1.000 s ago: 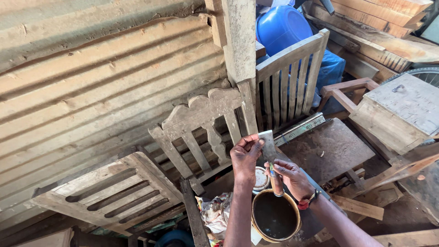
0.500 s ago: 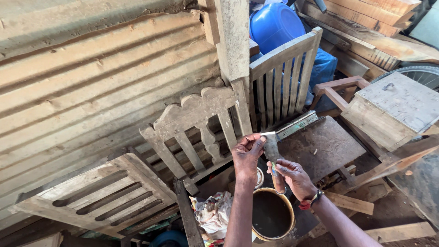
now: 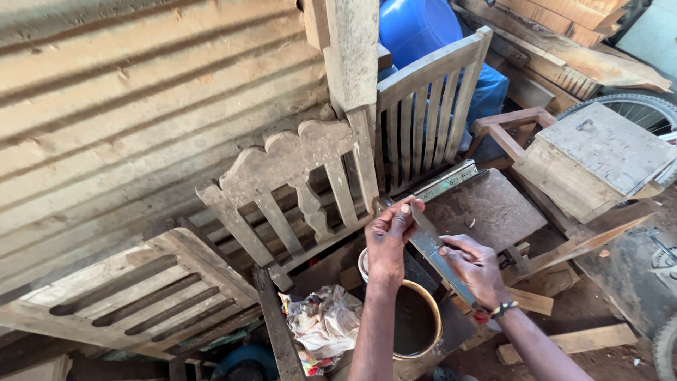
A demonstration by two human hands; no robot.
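Note:
My left hand [image 3: 390,240] pinches the top end of a flat metal blade [image 3: 436,248], thumb and fingers closed on it. My right hand [image 3: 476,268] grips the lower part of the same blade, which slants down to the right. Both hands are held over a round tin [image 3: 417,324] with a yellow rim and dark liquid inside. A beaded band sits on my right wrist.
Weathered wooden chair backs [image 3: 303,190] lean against a corrugated metal wall [image 3: 141,127]. A crumpled rag [image 3: 324,321] lies left of the tin. A dark flat board [image 3: 486,208], a blue plastic drum [image 3: 423,28], a wooden box [image 3: 599,159] and a bicycle wheel [image 3: 638,109] stand around.
The blade has tilted from nearly upright to slanting down-right. My left hand has slid to its top end while my right hand has moved lower along it.

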